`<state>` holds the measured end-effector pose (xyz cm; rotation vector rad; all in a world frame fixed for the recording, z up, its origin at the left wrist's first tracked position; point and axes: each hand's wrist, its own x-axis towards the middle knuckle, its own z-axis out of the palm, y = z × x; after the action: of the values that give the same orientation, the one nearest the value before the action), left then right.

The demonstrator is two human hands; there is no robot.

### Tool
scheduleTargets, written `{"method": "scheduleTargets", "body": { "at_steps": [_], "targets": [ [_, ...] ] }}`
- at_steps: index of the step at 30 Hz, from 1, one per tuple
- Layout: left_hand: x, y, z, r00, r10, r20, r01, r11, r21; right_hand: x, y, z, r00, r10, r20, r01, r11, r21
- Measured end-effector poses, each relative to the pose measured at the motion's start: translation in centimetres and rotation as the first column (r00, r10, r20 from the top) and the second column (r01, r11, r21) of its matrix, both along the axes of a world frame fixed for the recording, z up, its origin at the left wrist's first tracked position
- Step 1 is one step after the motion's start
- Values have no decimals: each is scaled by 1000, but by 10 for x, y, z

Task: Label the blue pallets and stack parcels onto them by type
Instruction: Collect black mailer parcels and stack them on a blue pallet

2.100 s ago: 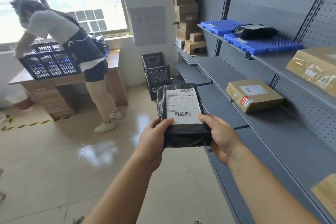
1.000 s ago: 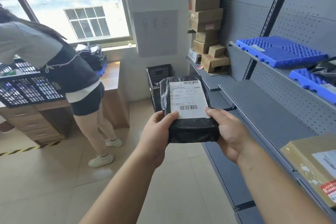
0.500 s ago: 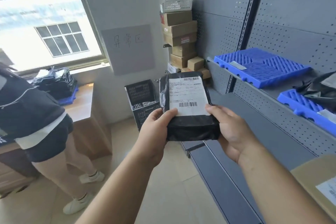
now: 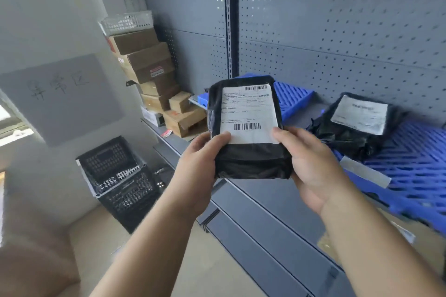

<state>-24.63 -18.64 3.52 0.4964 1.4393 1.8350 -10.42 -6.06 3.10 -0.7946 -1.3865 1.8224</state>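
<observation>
Shelving: grey pegboard racking (image 4: 337, 31); nearer blue pallet (image 4: 415, 171) bears bagged parcel (image 4: 350, 137).
Corner: stacked cardboard boxes (image 4: 147, 65).
Hands: left hand (image 4: 200, 159) and right hand (image 4: 311, 164) curl round black mailer (image 4: 248, 152).

**What the view keeps back**

The print on the shipping label (image 4: 248, 113) of the held black parcel (image 4: 248, 159) is too small to read. This parcel covers most of the far blue pallet (image 4: 293, 97). It also hides the fingers of the left hand (image 4: 196, 164) and right hand (image 4: 312, 166), so only the thumbs show. The near blue pallet (image 4: 410, 166) runs off the right edge, partly under a second black parcel (image 4: 350, 137) whose label is blurred. The grey strip (image 4: 365, 171) on that pallet is too blurred to read. Below, a cardboard box (image 4: 429, 243) is mostly hidden. At near left, a brown shape (image 4: 36, 263) is too blurred to name.
</observation>
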Motion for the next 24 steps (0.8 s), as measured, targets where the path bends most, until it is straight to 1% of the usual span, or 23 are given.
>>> {"method": "scheduleTargets", "body": {
  "at_steps": [4,7,9,11,14,17,20,24],
  "targets": [
    [-7,57,4,986,-162,33,161,987,27,13,28,11,988,-150,42,147,987,56],
    [-13,94,8,960,-280,-18,280,960,26,20,46,20,960,-263,93,256,963,85],
    [-16,124,11,919,-391,-51,393,920,14,27,56,25,925,-369,87,361,928,91],
    [-17,138,15,900,-427,-84,428,904,-3,32,57,30,912,-399,93,387,914,118],
    [-11,170,20,827,-534,-177,533,844,-60,45,61,34,851,-516,96,500,853,150],
    [8,193,24,726,-635,-265,630,768,-116,67,62,34,780,-621,78,610,782,128],
    [33,207,27,635,-703,-319,696,700,-157,89,59,33,714,-697,58,687,715,129],
    [63,218,29,583,-721,-374,722,671,-169,116,61,30,646,-761,61,753,649,111]
  ]
}}
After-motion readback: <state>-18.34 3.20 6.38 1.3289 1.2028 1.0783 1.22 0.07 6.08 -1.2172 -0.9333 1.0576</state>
